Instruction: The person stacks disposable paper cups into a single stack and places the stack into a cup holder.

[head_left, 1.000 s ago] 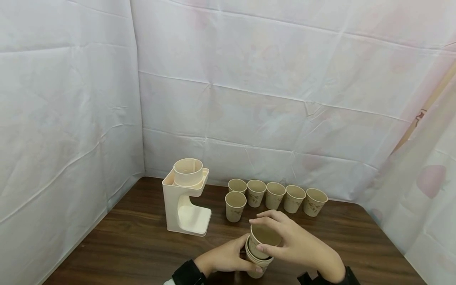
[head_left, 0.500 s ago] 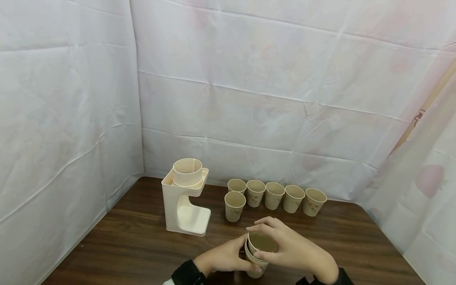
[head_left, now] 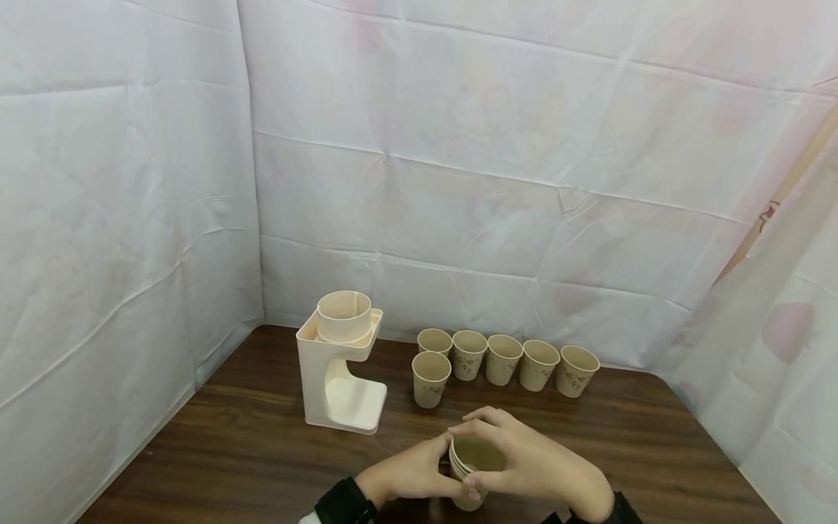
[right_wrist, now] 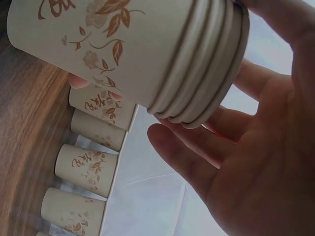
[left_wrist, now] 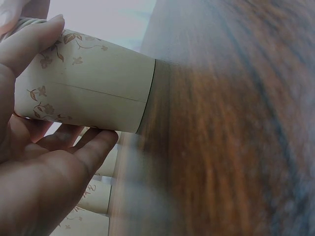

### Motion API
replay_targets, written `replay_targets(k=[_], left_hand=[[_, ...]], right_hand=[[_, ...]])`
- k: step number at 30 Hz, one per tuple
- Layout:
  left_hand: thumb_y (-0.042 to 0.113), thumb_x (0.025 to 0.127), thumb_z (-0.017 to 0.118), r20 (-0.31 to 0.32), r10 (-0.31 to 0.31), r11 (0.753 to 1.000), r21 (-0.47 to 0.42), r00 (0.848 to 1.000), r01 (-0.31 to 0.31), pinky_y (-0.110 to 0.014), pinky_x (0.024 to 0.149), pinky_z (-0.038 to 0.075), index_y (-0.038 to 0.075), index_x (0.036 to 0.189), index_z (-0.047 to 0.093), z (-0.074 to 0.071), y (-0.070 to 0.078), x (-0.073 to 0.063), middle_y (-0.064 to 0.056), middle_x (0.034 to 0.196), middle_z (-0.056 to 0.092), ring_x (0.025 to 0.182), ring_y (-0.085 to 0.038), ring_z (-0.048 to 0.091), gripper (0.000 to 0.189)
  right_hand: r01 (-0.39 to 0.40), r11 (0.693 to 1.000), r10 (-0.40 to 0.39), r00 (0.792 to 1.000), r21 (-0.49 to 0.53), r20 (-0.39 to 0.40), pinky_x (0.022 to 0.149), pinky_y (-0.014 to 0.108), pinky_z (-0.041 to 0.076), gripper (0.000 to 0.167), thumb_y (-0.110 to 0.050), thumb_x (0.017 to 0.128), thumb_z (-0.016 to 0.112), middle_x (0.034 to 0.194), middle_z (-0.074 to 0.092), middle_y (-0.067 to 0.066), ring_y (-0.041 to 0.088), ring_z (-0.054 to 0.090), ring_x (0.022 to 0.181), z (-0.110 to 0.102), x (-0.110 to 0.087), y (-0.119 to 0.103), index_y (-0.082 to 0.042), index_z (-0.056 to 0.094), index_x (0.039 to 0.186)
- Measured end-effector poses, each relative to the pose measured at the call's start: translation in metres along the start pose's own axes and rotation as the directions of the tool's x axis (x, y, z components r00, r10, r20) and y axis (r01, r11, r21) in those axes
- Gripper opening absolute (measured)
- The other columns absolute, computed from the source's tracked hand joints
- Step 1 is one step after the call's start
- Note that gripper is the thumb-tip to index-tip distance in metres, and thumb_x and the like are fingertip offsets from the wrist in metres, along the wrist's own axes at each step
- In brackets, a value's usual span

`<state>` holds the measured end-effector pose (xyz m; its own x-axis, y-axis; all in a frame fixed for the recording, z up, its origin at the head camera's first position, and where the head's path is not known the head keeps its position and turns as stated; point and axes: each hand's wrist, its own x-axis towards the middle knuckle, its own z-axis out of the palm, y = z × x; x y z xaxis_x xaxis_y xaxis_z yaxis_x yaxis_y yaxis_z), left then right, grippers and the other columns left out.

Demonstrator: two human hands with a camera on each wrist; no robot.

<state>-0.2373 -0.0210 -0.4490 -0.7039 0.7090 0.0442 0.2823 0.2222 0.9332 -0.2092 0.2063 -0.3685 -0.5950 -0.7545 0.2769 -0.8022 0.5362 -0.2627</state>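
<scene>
A nested stack of beige paper cups (head_left: 481,454) with brown floral print stands upright near the front of the table. My left hand (head_left: 419,469) grips the stack's side from the left, thumb on one side and fingers on the other, as the left wrist view shows on the printed wall (left_wrist: 93,83). From the right, my right hand (head_left: 530,462) spans the top cup's mouth and holds it by the rim. Several rims (right_wrist: 197,73) sit close together at the stack's top in the right wrist view. One right finger stands apart from the rims there.
Behind the hands, several single paper cups (head_left: 501,367) stand in a row near the white cloth backdrop (head_left: 471,182). Another cup (head_left: 429,389) stands in front of the row's left end. Left of them is a cream C-shaped stand (head_left: 317,386) with a round cylinder (head_left: 344,327) on top.
The top cup has sunk down into the stack, and my right hand has moved down and slightly left with it. My left hand has kept its hold on the stack.
</scene>
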Motion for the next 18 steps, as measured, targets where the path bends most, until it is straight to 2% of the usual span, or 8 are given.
replay_targets(k=[9,14,18], left_hand=[[0.030,0.086,0.078,0.011,0.007,1.000,-0.005,1.000,-0.007,-0.028,0.104,0.037,0.024,0.144,0.045,-0.0024,0.0020,-0.0001,0.010,0.133,0.057,0.125,-0.007,0.050,0.067],[0.031,0.085,0.080,0.000,-0.015,1.000,0.000,1.000,0.015,-0.030,0.105,0.037,0.026,0.145,0.045,-0.0016,0.0026,-0.0011,0.012,0.132,0.057,0.125,-0.006,0.049,0.069],[0.031,0.085,0.080,-0.001,-0.003,1.000,0.004,1.000,0.003,-0.029,0.104,0.037,0.025,0.144,0.045,-0.0005,0.0019,-0.0010,0.012,0.132,0.057,0.124,-0.006,0.050,0.069]], right_hand=[[0.005,1.000,-0.005,1.000,-0.001,0.010,0.095,0.040,0.051,0.052,-0.050,0.093,0.069,0.136,0.053,-0.002,0.019,0.053,0.123,-0.0011,0.0019,-0.0002,-0.026,0.058,0.138],[0.030,1.000,-0.030,1.000,-0.001,0.003,0.094,0.038,0.051,0.050,-0.047,0.094,0.068,0.134,0.053,-0.004,0.018,0.054,0.121,-0.0005,0.0019,-0.0006,-0.026,0.057,0.138],[0.039,0.999,-0.039,0.999,-0.004,-0.001,0.094,0.037,0.051,0.049,-0.045,0.095,0.069,0.133,0.053,-0.006,0.016,0.054,0.121,0.0003,0.0015,-0.0008,-0.025,0.057,0.138]])
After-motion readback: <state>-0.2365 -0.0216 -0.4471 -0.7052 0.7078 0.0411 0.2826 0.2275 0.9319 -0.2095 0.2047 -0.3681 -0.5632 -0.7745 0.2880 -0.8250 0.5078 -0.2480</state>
